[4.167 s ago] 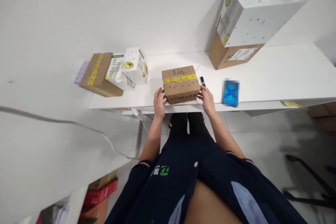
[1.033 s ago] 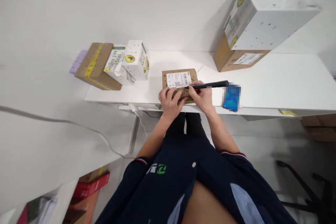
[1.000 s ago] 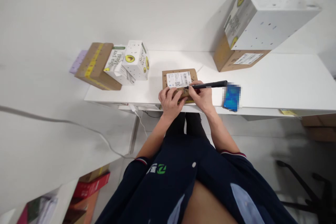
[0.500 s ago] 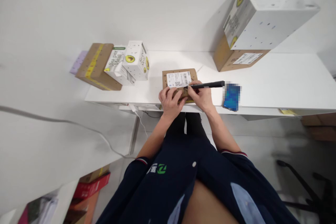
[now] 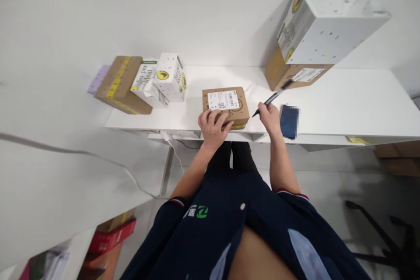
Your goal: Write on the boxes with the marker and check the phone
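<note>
White wall (image 5: 210, 22) behind, narrow white desk (image 5: 361, 100) running crosswise before the person; grey floor below.

Small brown carton (image 5: 235, 113) at the desk's near edge, straight ahead of the body. Long axis left to right, roughly along the desk. White label (image 5: 224, 100) uppermost, dark curved pen strokes to its right, yellow tape low on the near side.

Key relation: carton lies between the hands, in contact on the left, apart on the right. Left hand (image 5: 214, 127) is the nearer, over the left part of the near edge: fingers spread and bent on top, thumb towards the near side, resting on the carton rather than closed around it. Right hand (image 5: 269, 117) just beyond the right end, not touching; fingers pinched around a black marker (image 5: 275, 94), nothing else in the grip. Marker slants, tip down and left towards the carton's right end, small gap between; back end up and right.

Farther out: phone (image 5: 288, 121) just right of the right hand, near the front edge. Left: two white boxes, the nearer (image 5: 169, 75) and its neighbour (image 5: 143, 79), then a taped brown box (image 5: 122, 84). Far right: large white box (image 5: 337, 39) stacked on a brown box (image 5: 281, 73).
</note>
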Demonstrator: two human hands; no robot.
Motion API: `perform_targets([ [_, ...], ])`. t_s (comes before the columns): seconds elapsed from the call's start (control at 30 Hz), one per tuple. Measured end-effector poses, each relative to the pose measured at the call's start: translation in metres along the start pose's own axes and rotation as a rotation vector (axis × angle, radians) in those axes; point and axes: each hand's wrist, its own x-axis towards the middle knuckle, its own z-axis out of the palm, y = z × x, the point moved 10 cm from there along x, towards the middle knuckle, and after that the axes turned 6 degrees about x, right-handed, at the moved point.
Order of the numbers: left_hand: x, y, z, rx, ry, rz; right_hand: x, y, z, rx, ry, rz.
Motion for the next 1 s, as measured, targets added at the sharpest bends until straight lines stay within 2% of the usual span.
perform_targets([
  [0.1,-0.001,0.001,-0.002,0.011,0.023,0.007,0.006,0.02,0.008,-0.505,-0.159,0.043],
  [0.2,-0.001,0.002,-0.002,0.005,0.017,0.01,0.005,0.038,0.024,-0.724,-0.27,0.107],
  [0.37,-0.001,0.003,-0.003,0.032,0.027,0.011,0.005,0.052,0.036,-0.778,-0.253,0.159],
  [0.47,-0.001,0.004,-0.005,0.057,0.05,0.026,0.002,0.053,0.025,-0.665,-0.179,0.136],
  [0.57,-0.001,0.005,-0.006,0.074,0.067,0.037,-0.009,0.053,-0.012,-0.551,0.01,0.122],
  [0.7,-0.001,0.005,-0.007,0.062,0.069,0.044,-0.041,0.062,-0.093,-0.582,0.38,0.143],
  [0.77,0.0,0.004,-0.005,0.032,0.056,0.031,-0.06,0.078,-0.132,-0.595,0.536,0.195],
  [0.83,0.0,0.002,-0.003,0.007,0.03,0.009,-0.073,0.108,-0.156,-0.465,0.572,0.306],
  [0.87,0.0,0.001,-0.001,0.0,0.015,-0.001,-0.076,0.129,-0.161,-0.308,0.547,0.381],
  [0.93,0.0,0.0,0.0,-0.003,0.0,-0.014,-0.078,0.164,-0.151,0.108,0.459,0.507],
  [1.0,0.0,0.0,0.0,0.002,0.008,-0.007,-0.075,0.181,-0.13,0.503,0.379,0.563],
])
